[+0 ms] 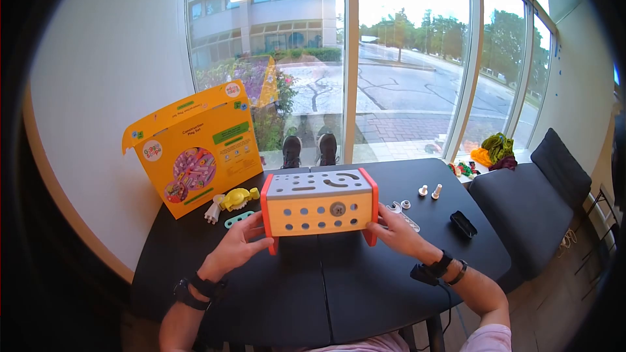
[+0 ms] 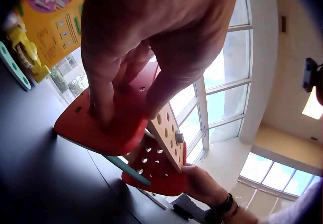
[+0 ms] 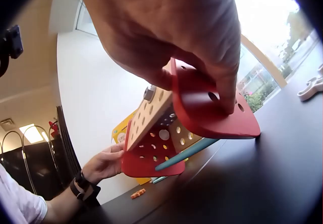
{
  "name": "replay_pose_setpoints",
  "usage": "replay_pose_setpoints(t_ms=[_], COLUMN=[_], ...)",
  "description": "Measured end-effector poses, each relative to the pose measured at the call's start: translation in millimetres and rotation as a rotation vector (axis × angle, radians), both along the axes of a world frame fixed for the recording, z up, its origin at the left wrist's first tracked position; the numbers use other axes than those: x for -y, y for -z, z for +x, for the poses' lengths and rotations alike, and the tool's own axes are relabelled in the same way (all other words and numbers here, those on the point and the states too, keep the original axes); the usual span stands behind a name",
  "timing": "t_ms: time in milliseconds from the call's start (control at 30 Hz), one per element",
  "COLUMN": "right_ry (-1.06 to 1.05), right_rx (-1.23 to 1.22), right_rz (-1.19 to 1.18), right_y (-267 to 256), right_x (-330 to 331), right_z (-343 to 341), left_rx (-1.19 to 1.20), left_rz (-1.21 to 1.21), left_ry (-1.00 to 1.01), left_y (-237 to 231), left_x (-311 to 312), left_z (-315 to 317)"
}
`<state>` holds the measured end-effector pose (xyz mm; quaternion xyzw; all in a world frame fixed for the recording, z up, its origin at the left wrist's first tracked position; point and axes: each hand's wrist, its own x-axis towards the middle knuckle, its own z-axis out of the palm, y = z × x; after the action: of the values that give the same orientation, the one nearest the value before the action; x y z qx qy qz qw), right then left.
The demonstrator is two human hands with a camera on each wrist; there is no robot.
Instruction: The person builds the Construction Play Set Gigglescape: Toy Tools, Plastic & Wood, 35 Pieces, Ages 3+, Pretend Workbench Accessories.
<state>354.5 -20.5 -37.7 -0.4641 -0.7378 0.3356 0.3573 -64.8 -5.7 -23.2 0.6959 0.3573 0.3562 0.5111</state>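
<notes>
A toy workbench with a grey slotted top, a wooden front panel with rows of holes and red end panels is held between both hands. My left hand grips the left red panel, fingers on its outer face and thumb at the front edge. The right hand grips the other red panel the same way. A grey round screw head sits in the front panel's upper row. In the right wrist view a teal bar shows under the bench.
An orange box stands at the back left, near yellow toy pieces and a teal perforated strip. On the right lie white pieces and a black case. A dark chair stands beyond.
</notes>
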Motion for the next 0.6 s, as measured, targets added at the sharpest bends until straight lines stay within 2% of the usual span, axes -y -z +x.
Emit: replay_pose_setpoints(t_ms=[133,333,600], right_ry=[-0.047,-0.05,-0.022], right_rx=[-0.031,-0.047,0.002], right_rz=[0.144,0.113,0.204], right_y=[20,26,26], right_x=[7,1,-15], right_z=[-1,0,5], left_rx=[-0.05,-0.112,-0.091], left_rz=[0.057,0.083,0.142], left_ry=[-0.08,-0.107,-0.088], left_y=[22,29,35], left_x=[5,-3,-23], left_z=[4,13,19])
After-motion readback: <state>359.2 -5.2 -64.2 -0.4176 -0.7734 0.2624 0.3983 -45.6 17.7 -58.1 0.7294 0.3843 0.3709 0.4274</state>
